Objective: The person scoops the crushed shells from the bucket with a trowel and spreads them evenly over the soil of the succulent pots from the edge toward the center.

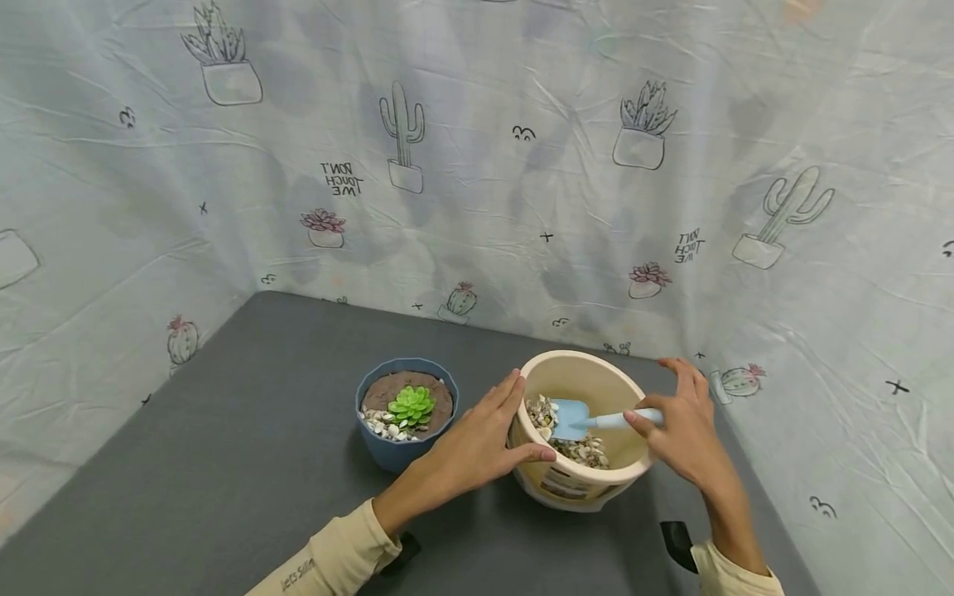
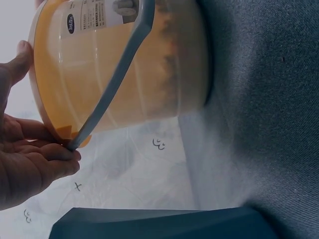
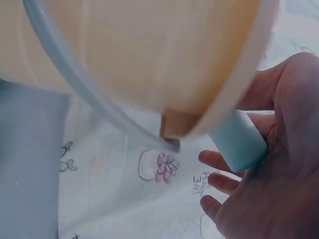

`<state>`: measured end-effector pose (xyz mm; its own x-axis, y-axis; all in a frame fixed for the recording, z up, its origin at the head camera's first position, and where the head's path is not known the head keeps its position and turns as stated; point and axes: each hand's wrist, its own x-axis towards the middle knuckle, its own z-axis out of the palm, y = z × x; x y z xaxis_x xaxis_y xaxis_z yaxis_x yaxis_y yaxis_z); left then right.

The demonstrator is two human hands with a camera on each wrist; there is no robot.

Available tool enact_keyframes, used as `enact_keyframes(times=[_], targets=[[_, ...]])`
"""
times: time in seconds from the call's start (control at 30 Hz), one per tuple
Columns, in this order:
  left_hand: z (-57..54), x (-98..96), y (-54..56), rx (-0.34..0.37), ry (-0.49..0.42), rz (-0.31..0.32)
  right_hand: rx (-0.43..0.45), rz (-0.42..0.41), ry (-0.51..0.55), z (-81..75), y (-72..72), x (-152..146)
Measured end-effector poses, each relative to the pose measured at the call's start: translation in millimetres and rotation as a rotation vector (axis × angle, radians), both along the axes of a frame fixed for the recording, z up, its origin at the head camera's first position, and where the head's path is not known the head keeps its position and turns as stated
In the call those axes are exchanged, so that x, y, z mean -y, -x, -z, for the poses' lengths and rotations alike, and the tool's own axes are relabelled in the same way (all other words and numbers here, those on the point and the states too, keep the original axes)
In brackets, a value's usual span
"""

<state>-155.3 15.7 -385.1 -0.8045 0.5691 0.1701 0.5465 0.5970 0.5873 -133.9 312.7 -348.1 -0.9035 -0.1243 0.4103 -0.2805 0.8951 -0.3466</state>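
A cream plastic bucket [image 1: 570, 360] stands tilted on the grey table, with small pale stones [image 1: 585, 451] inside it. My left hand [image 1: 473, 439] grips its rim on the left, thumb along the front edge and fingers at the side. In the left wrist view, those fingers touch the end of the bucket's grey handle [image 2: 112, 89]. My right hand [image 1: 686, 426] holds the light blue toy shovel [image 1: 572, 418] by its grip, the blade lying inside the bucket beside the stones. In the right wrist view, the bucket hides the blade and only the grip's end [image 3: 241, 144] shows.
Left of the bucket stands a blue pot [image 1: 395, 451] with a green succulent [image 1: 411, 406], brown soil and white stones. A pale patterned curtain [image 1: 477, 149] hangs behind and on both sides of the grey table [image 1: 246, 430].
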Motion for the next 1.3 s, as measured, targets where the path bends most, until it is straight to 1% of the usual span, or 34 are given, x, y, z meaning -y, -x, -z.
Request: enact_keyframes(times=[0.13,0.3,0.43,0.6,0.73,0.8,0.9,0.97,1.13,1.23,1.3], targets=[[0.8,1.2,0.2,-0.011,-0.001,-0.004,-0.061,-0.024,0.03,0.3,-3.3,-5],[2.7,1.4,-0.6,-0.023,-0.003,-0.005,-0.074,-0.026,0.064,-0.6,-8.3,-10],[4.6,3.5,-1.1,-0.004,-0.009,-0.001,-0.085,-0.013,0.072,-4.8,-13.3,-12],[2.7,7.8,0.9,0.046,-0.03,0.007,-0.078,0.013,0.055,-18.3,-19.1,-13],[-2.3,11.5,4.1,0.043,-0.033,0.028,-0.085,0.025,0.063,-33.2,-25.5,-10],[-6.0,15.3,5.6,0.037,-0.028,0.028,-0.088,0.02,0.074,-39.5,-26.7,-7],[-11.7,31.8,7.7,0.035,-0.032,-0.006,-0.072,0.005,0.091,-47.9,-23.6,8],[-15.7,47.6,9.5,0.032,-0.038,-0.033,-0.063,-0.016,0.107,-52.3,-19.8,20],[-22.5,100.0,17.5,0.021,-0.084,-0.068,-0.05,-0.075,0.127,-57.0,-7.9,55],[-23.9,132.0,23.7,0.045,-0.079,-0.112,-0.013,-0.096,0.137,-56.7,-1.0,78],[-23.7,148.6,27.9,0.086,-0.037,-0.131,0.022,-0.099,0.154,-56.1,3.1,93]])
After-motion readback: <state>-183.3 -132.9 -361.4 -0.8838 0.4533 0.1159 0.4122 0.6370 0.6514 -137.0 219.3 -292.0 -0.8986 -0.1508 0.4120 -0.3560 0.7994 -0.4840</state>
